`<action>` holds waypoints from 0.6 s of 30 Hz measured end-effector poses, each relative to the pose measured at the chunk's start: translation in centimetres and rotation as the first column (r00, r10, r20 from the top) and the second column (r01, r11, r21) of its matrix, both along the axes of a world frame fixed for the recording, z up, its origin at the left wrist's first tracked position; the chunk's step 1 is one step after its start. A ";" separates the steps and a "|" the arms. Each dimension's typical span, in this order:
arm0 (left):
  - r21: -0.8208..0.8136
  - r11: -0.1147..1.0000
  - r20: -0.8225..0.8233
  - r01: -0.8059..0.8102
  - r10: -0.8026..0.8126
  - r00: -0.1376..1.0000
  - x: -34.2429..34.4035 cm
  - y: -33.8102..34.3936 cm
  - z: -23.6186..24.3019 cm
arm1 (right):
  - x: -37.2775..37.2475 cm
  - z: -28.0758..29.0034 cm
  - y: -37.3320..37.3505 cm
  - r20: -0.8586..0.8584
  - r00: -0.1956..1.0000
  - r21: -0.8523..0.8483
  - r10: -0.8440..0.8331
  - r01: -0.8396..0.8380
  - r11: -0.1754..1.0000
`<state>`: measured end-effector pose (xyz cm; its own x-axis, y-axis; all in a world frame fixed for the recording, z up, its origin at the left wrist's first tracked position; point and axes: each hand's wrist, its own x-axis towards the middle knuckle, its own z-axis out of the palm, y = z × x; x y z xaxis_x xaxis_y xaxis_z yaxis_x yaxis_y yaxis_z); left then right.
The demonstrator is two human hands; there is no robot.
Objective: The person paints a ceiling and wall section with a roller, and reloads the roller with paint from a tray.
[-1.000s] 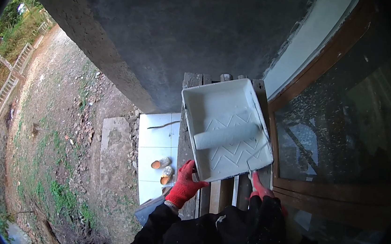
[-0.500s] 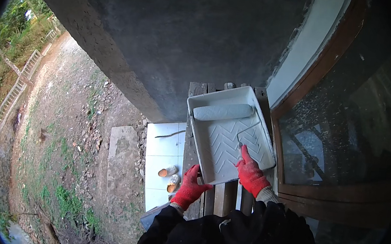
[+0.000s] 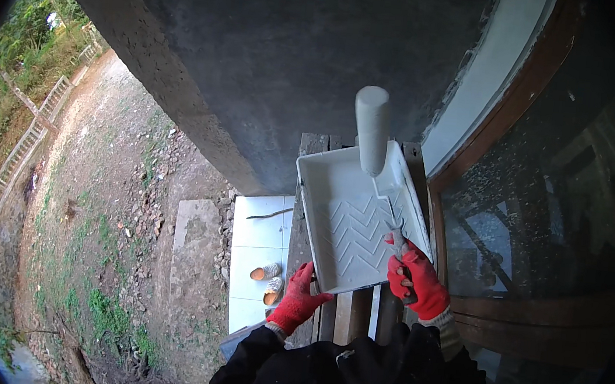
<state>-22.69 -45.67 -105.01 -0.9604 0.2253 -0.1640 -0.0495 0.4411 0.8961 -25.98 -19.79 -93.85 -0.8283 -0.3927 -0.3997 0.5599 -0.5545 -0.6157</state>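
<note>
The roller [image 3: 372, 128] had just come up out of the tray [image 3: 326, 194]: half a second earlier it lay crosswise near the far edge, and now it stood over that edge, right of its middle. That suggested the rolling in paint had paused, at least for the moment. Its long axis ran nearly fore and aft, square to its earlier lie, with the free end toward the wall [image 3: 281, 78] and seemingly tipped up. The wire [image 3: 381, 193] bent back from its near end to the handle [image 3: 398, 242].

The right hand [image 3: 419, 280] was closed around that handle, just beside the tray's near right corner. The left hand [image 3: 298, 298] kept its hold on the near left corner, thumb along the near edge, fingers by the left edge.

Beneath the tray was the slatted bench [image 3: 360, 314]. Left of the bench, the shoes [image 3: 266, 272] sat on white tiles [image 3: 252, 224]; to its right stood framed glass [image 3: 527, 213].
</note>
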 end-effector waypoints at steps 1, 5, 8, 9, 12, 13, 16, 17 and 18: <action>-0.022 1.000 -0.002 0.008 -0.008 1.000 0.1 0.1 0.1 | -0.1 -0.2 0.1 -0.001 1.000 0.000 0.001 -0.001 1.000; -0.107 0.994 -0.019 -0.018 0.016 1.000 0.7 -0.4 -0.4 | -0.4 -1.0 0.1 0.018 1.000 -0.132 -0.017 0.019 0.991; -0.113 0.992 -0.024 -0.055 0.053 0.998 0.3 -0.8 1.1 | -0.4 -0.7 0.5 0.032 0.999 -0.167 -0.020 0.025 0.986; -0.116 0.992 -0.026 -0.057 0.055 0.998 0.4 -0.9 1.0 | -0.4 -0.5 0.6 0.032 0.999 -0.159 -0.025 0.029 0.987; -0.206 0.977 -0.157 -0.062 0.030 0.987 0.6 -0.9 1.3 | -0.3 -0.5 0.8 0.013 1.000 -0.172 -0.014 0.016 0.985; -0.221 0.972 -0.135 -0.081 0.052 0.990 0.3 -1.1 2.0 | -0.6 -0.5 0.6 -0.022 1.000 -0.141 -0.018 0.015 0.990; -0.230 0.967 -0.142 -0.110 0.078 0.987 -0.1 -1.2 2.9 | 0.0 -0.3 1.2 0.055 0.998 -0.238 0.025 -0.011 0.971; -0.221 0.968 -0.163 -0.121 0.085 0.983 -0.1 -1.1 2.9 | 0.1 -0.4 1.0 0.002 1.000 -0.214 0.031 -0.030 0.976; -0.219 0.969 -0.167 -0.117 0.081 0.983 -0.2 -1.0 3.1 | 0.0 -0.3 0.8 -0.026 0.999 -0.160 0.021 -0.025 0.987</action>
